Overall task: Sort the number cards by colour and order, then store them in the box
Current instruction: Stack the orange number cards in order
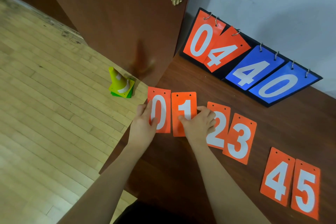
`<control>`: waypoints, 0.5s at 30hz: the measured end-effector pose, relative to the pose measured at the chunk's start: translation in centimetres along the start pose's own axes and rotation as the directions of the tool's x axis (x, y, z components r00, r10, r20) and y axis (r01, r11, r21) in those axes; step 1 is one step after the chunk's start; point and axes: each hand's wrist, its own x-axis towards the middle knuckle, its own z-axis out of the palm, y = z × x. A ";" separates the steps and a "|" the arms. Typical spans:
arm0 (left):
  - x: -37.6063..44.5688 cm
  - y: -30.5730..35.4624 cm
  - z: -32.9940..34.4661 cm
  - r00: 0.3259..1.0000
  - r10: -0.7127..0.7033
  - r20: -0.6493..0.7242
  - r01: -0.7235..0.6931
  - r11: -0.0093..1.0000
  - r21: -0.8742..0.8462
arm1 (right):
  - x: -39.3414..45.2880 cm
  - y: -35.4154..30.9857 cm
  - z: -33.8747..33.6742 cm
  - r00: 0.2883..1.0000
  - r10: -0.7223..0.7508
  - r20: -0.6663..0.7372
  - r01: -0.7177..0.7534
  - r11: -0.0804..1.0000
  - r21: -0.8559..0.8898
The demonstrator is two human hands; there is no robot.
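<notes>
Several orange number cards lie in a row on the dark wooden table (181, 169). My left hand (143, 125) pinches the left edge of the 0 card (161, 103), thumb on its face. My right hand (199, 123) holds the 1 card (183, 103), thumb on its face and fingers at its right edge. To the right lie the 2 card (220, 133), partly under my right hand, the 3 card (240, 140), the 4 card (277, 176) and the 5 card (305, 189). No box is in view.
A flip scoreboard (251, 56) leans on the white wall at the back, showing orange 0 4 and blue 4 0. A brown door (118, 14) stands open beside the table. A yellow-green cone (120, 83) sits on the wooden floor left of the table edge.
</notes>
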 end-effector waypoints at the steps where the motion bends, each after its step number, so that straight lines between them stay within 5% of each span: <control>1: 0.0 0.0 -0.1 1.000 0.003 -0.002 -0.003 1.000 -0.011 | 0.0 0.1 -0.1 0.999 -0.033 -0.018 0.034 0.998 0.051; 8: 0.6 1.8 -1.2 0.999 0.010 -0.046 -0.015 0.995 -0.102 | -1.0 0.3 -3.9 0.967 -0.204 -0.154 0.251 0.867 0.430; 15: 1.0 6.7 1.0 0.981 0.169 0.097 -0.132 0.942 -0.307 | -1.2 0.2 -6.0 0.988 -0.115 -0.106 0.154 0.831 0.534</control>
